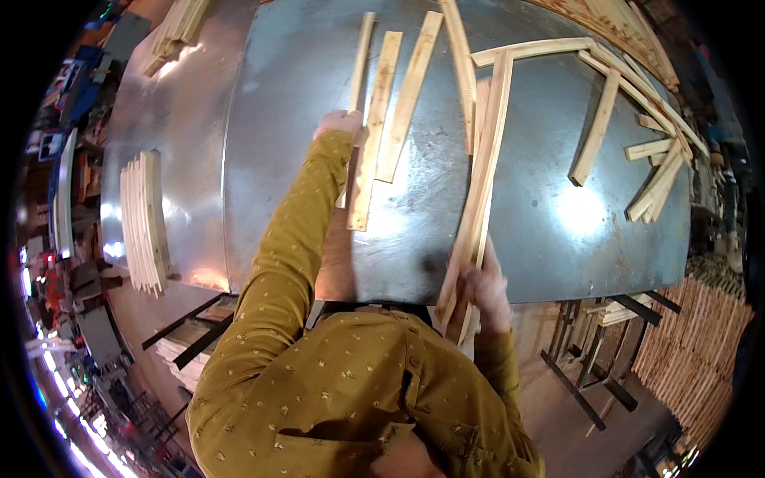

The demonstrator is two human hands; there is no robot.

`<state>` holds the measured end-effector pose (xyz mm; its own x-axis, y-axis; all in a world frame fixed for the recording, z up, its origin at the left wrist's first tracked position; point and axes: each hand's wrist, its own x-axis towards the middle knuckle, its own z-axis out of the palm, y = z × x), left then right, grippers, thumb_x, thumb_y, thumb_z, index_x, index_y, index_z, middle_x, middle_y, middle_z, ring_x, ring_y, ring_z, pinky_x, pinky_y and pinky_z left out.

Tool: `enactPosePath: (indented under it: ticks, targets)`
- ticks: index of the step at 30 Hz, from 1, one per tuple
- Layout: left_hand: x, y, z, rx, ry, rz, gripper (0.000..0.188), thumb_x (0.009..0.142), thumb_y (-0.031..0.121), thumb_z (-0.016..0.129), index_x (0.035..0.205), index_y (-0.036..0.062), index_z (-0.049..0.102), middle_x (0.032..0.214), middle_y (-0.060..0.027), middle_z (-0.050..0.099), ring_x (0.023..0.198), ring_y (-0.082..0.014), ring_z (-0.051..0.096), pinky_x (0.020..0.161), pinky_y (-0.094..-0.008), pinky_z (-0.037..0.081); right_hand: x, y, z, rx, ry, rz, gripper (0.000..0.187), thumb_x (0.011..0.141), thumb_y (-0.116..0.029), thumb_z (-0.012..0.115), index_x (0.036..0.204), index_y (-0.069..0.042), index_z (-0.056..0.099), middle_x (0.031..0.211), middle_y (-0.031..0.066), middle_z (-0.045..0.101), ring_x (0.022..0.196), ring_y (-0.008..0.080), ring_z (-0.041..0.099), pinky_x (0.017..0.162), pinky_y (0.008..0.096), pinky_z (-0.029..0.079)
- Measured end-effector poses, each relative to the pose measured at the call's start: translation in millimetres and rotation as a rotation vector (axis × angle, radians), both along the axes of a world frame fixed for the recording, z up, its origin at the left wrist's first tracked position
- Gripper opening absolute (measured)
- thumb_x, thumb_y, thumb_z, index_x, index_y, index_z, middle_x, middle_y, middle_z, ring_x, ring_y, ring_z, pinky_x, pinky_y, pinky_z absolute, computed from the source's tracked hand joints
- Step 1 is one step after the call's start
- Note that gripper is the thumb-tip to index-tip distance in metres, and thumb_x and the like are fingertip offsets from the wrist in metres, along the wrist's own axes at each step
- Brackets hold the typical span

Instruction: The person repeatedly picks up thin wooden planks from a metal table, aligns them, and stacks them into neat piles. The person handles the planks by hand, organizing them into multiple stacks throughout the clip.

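Observation:
My left hand (341, 124) is closed on a narrow wooden strip (361, 64) that lies lengthwise on the metal table. Just right of it rest two more wooden strips, one with knots (374, 143) and a tilted one (410, 99). At the table's near edge my right hand (486, 288) is wrapped round the near end of a long wooden strip (488, 171). That strip lies over or against other strips, and its near end sticks out past the edge. How many pieces the right fingers hold is partly hidden.
The metal table (295, 72) carries a bundle of strips (143, 223) on the left and another (177, 32) at the far left. Loose strips (596, 127) and short offcuts (657, 179) lie at right. Stacked wood (693, 342) stands on the floor beside a metal stand (586, 358).

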<state>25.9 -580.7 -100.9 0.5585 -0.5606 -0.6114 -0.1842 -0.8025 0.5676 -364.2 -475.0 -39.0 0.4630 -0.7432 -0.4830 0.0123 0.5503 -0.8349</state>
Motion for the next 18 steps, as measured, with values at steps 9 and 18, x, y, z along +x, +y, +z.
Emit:
enactPosePath:
  ticks: [9, 18]
  targets:
    - [-37.0, 139.4, 24.9, -0.685, 0.881, 0.733, 0.040, 0.085, 0.023, 0.076, 0.114, 0.0011, 0.058, 0.097, -0.0133, 0.066, 0.087, -0.0272, 0.066, 0.073, -0.0389, 0.057, 208.0, -40.1, -22.2, -0.642, 0.610, 0.553, 0.074, 0.087, -0.020, 0.066, 0.153, -0.010, 0.034, 0.124, 0.0154, 0.063, 0.110, 0.0234, 0.061, 0.097, 0.0338, 0.048]
    - [-0.6, 168.4, -52.0, -0.805, 1.006, 0.766, 0.042, 0.087, 0.028, 0.076, 0.113, -0.0016, 0.062, 0.093, -0.0142, 0.069, 0.079, -0.0265, 0.068, 0.072, -0.0377, 0.059, 281.8, -34.3, 3.6, -0.762, 0.620, 0.971, 0.057, 0.098, -0.046, 0.047, 0.141, -0.008, 0.049, 0.128, 0.0187, 0.063, 0.115, 0.0355, 0.061, 0.102, 0.0410, 0.045]
